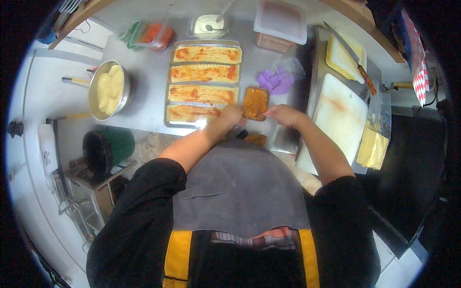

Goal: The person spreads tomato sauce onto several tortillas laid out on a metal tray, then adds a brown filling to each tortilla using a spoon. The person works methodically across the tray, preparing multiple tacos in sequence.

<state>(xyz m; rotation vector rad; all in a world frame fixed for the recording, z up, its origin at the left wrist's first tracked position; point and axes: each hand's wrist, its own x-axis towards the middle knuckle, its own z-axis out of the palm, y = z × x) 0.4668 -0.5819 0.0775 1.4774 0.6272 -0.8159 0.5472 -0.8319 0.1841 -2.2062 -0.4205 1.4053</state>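
Observation:
A small container of orange-brown sauce (256,100) is at the table's near edge, between my two hands. My left hand (231,116) is closed on its lower left corner. At its lower right, my right hand (284,115) is closed with the fingertips pinched at the rim; whatever they grip is too small to make out. Just left of the container lies a metal tray (169,96) with several wavy-edged pasta sheets (204,73) in rows, streaked with red sauce. My left hand overlaps the right end of the nearest sheet.
Left stands a metal bowl (126,91) of pale yellow food. Along the back are a tub with red contents (156,36), a tub of white cream (208,25) and a lidded box (280,26). Purple pieces (274,80) lie right, near a white cutting board (338,115) and a long knife (346,50).

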